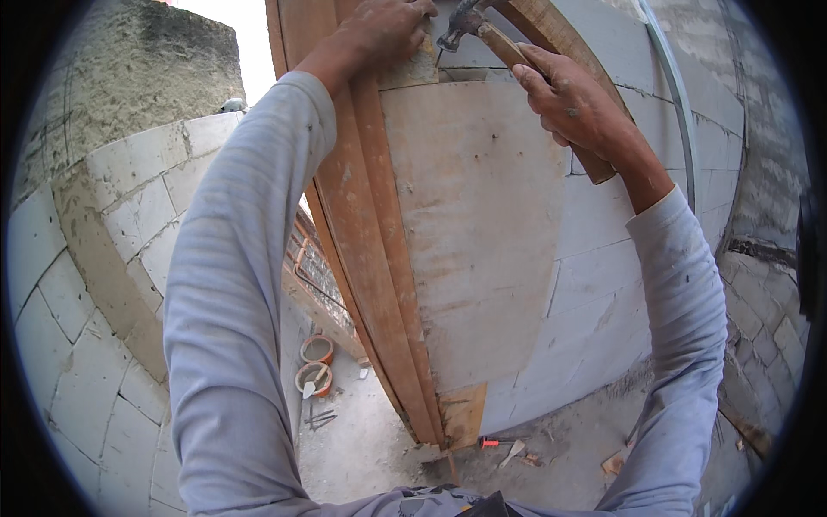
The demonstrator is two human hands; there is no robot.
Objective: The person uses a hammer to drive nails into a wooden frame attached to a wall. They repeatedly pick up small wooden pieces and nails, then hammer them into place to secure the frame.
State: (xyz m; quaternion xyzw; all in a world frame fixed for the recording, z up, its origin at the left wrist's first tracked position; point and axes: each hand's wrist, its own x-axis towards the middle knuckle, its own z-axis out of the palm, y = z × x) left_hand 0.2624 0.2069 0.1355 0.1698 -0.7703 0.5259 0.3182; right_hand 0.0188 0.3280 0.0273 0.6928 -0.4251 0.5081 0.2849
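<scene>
My right hand (579, 102) is closed round the wooden handle of a claw hammer (465, 21), whose metal head is near the top edge. A thin dark nail (440, 59) shows just below the head. To the left, my left hand (383, 33) lies against the upper part of a brown wooden door frame (366, 215), fingers bent; what they hold, if anything, is hidden. Beneath that hand, a small board piece (413, 71) meets the frame. A large pale plywood sheet (482, 233) runs down beside the frame, against the white block wall (594, 267).
Behind the hammer a wooden plank (564, 34) leans on the wall, with a metal bar (683, 103) farther right. Through the opening stand orange buckets (317, 349). An orange-handled tool (489, 443) and a scraper (512, 453) lie on the dusty floor. Another block wall (95, 345) stands left.
</scene>
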